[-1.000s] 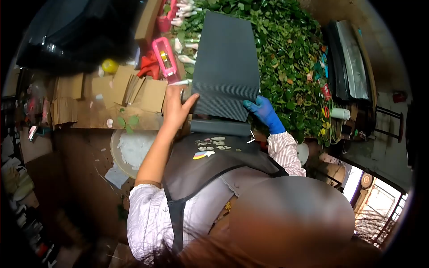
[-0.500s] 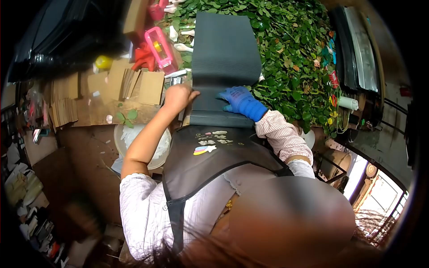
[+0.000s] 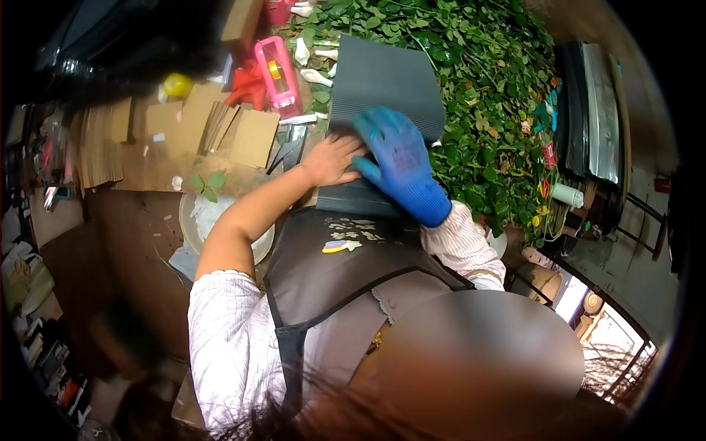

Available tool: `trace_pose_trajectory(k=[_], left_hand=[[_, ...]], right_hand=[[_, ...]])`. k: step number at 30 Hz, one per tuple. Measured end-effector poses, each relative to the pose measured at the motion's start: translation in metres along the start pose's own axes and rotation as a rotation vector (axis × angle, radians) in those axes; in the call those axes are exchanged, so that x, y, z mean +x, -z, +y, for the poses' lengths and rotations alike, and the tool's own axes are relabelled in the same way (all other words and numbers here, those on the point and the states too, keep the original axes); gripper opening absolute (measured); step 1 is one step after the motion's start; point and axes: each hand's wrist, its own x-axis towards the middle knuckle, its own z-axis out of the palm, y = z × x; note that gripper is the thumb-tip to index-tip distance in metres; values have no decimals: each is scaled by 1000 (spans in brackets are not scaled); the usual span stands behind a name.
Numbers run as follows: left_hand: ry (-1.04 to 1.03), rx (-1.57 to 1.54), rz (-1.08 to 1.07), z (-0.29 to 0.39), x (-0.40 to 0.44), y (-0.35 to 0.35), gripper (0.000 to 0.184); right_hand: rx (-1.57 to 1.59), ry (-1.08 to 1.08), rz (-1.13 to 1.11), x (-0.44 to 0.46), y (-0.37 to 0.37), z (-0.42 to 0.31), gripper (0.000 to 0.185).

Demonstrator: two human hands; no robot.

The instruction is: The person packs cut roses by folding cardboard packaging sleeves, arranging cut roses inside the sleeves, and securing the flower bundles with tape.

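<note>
A dark grey sheet (image 3: 386, 77) with a ribbed band across it lies lengthwise in front of my body, its far end on green leaves. My left hand (image 3: 334, 160), bare, rests flat on the near part of the sheet with its fingers stretched to the right. In a blue glove, my right hand (image 3: 401, 151) lies over the sheet's middle, fingers extended and thumb apart. Its fingertips are close to the left fingers; whether they touch I cannot tell. Dark scissors (image 3: 288, 151) lie just left of the sheet.
Leafy stems (image 3: 485, 95) cover the far and right side. A pink tape dispenser (image 3: 278, 77), cardboard pieces (image 3: 254, 138) and a red item (image 3: 246, 84) are at left. A pale tub (image 3: 193, 228) stands below the table edge. Dark sheets (image 3: 581, 110) stand at right.
My left hand has moved from the sheet's left edge onto it, fingers now spread flat. My gloved right hand has moved farther up the sheet. The view has shifted slightly.
</note>
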Motion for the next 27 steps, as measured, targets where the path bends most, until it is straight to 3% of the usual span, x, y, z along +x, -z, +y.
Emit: trace_pose_trajectory(k=[1, 4, 7, 11, 12, 14, 16, 18, 19, 23, 26, 27], left_hand=[[6, 27, -2, 3, 1, 3, 59], [-13, 70, 92, 6, 5, 5, 60], [-26, 66, 145, 6, 5, 6, 62], [95, -118, -55, 6, 1, 10, 65], [66, -392, 93, -4, 0, -59, 66], [80, -269, 37, -2, 6, -59, 65], [90, -138, -21, -4, 12, -49, 65], [98, -136, -126, -4, 17, -35, 63], [76, -146, -75, -4, 13, -34, 62], [29, -144, 45, -8, 15, -44, 60], [106, -182, 51, -2, 11, -39, 58], [62, -61, 68, 2, 8, -16, 57]], right_hand=[[-106, -20, 97, 11, -4, 3, 45], [-122, -389, -487, 25, -48, 26, 43], [-63, -324, -671, 45, -38, 39, 49], [109, 52, -206, 67, -34, -16, 47], [203, 201, -43, 71, -54, -32, 46], [300, 380, -263, 93, -92, -57, 41], [-113, 365, -270, 107, -161, -74, 33], [-214, 425, -191, 114, -216, -71, 31], [-265, 453, -152, 119, -222, -74, 30], [-255, 408, -469, 121, -212, -80, 25], [-54, 413, -167, 109, -161, -73, 15], [48, 362, -124, 104, -133, -72, 16]])
